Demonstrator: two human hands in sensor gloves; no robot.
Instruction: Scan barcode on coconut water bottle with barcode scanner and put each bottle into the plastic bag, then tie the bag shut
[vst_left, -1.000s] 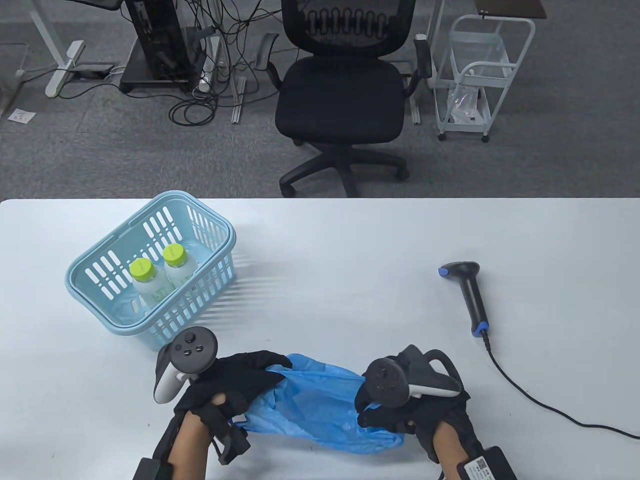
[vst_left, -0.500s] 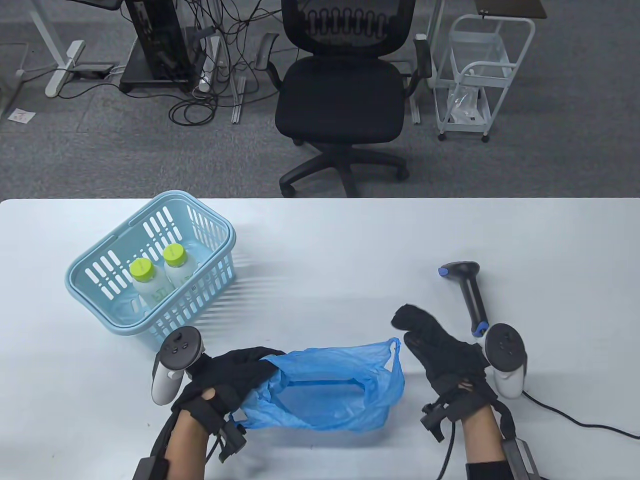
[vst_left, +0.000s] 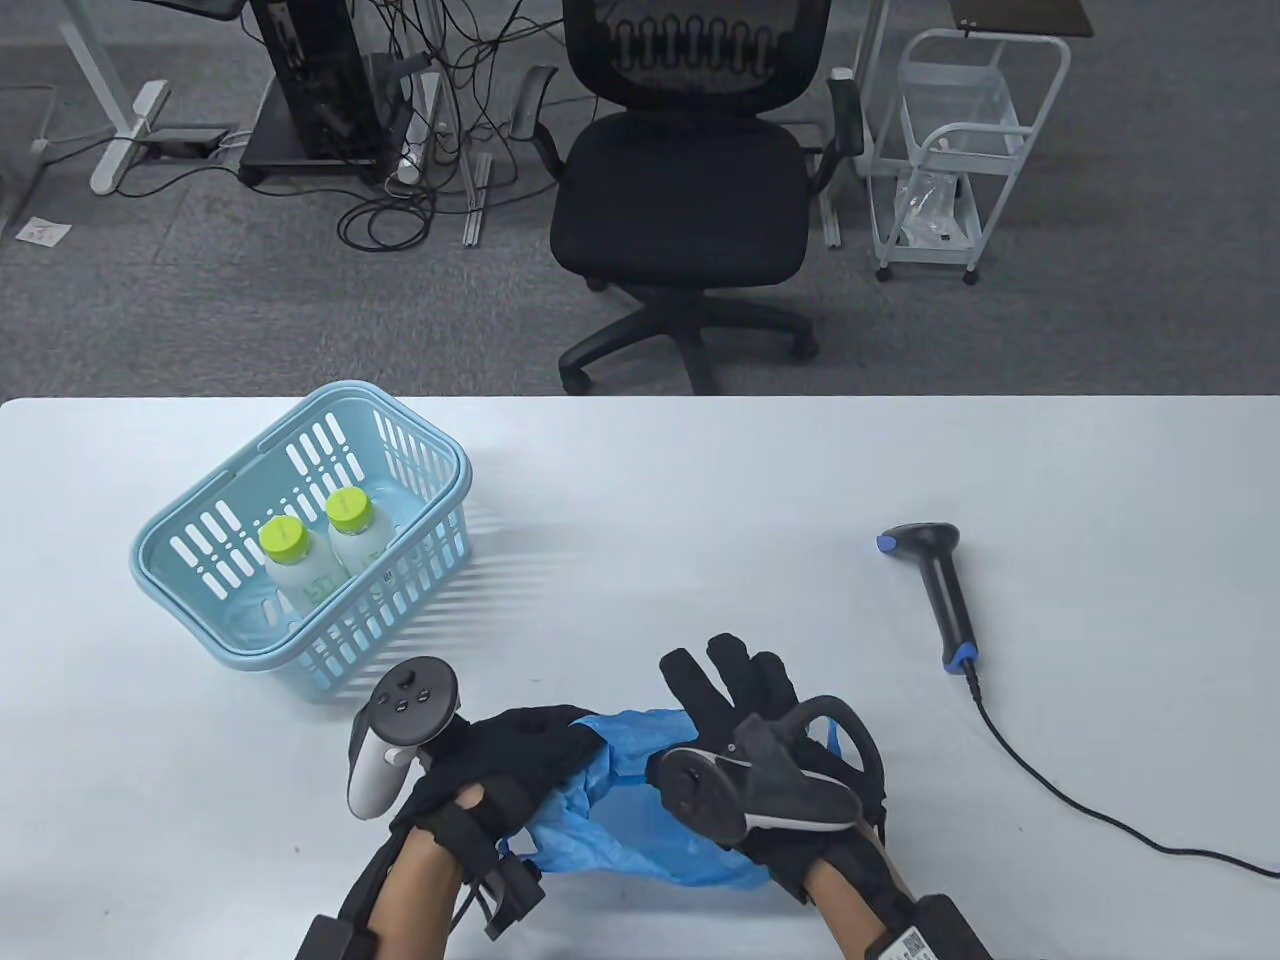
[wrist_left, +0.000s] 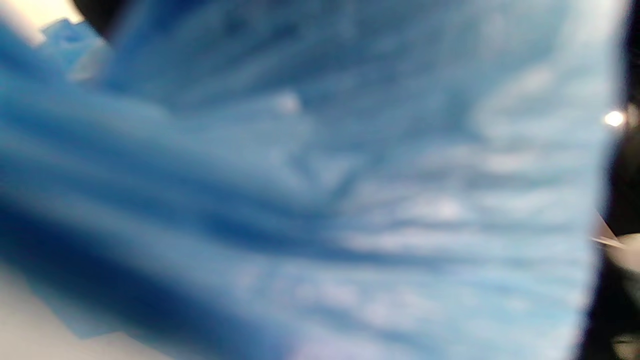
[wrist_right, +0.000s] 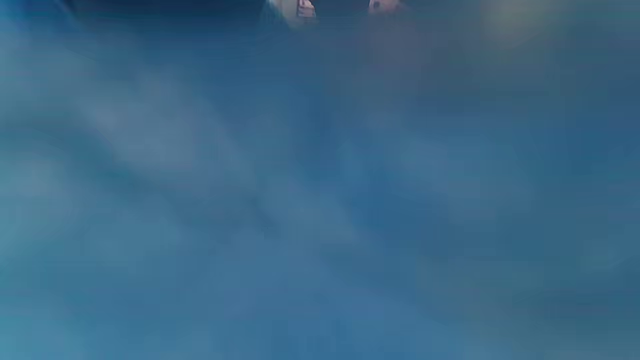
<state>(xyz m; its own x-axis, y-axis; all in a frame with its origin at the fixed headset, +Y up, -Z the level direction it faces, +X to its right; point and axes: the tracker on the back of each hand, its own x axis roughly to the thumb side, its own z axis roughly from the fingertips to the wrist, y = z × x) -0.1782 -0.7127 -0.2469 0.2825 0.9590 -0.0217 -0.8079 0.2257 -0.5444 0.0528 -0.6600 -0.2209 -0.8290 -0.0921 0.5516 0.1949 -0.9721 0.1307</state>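
Observation:
The blue plastic bag (vst_left: 632, 757) lies crumpled near the table's front edge. My left hand (vst_left: 560, 738) grips its left rim with curled fingers. My right hand (vst_left: 733, 676) lies over the bag's right part with its fingers straight and spread, and its tracker hides much of the bag. Blurred blue plastic bag (wrist_left: 320, 200) fills the left wrist view, and blue bag film (wrist_right: 320, 200) fills the right wrist view. Two coconut water bottles (vst_left: 300, 570) with green caps stand in the light blue basket (vst_left: 400, 612) at the left. The black barcode scanner (vst_left: 941, 592) lies at the right, away from both hands.
The scanner's black cable (vst_left: 1062, 792) runs across the table to the right edge. Beyond the table's far edge stand an office chair (vst_left: 690, 200) and a white cart (vst_left: 950, 150).
My right hand let go of the bag, swung out towards the scanner, then came back left over the bag. The bag's mouth, open half a second ago, is now covered. My left hand kept its grip.

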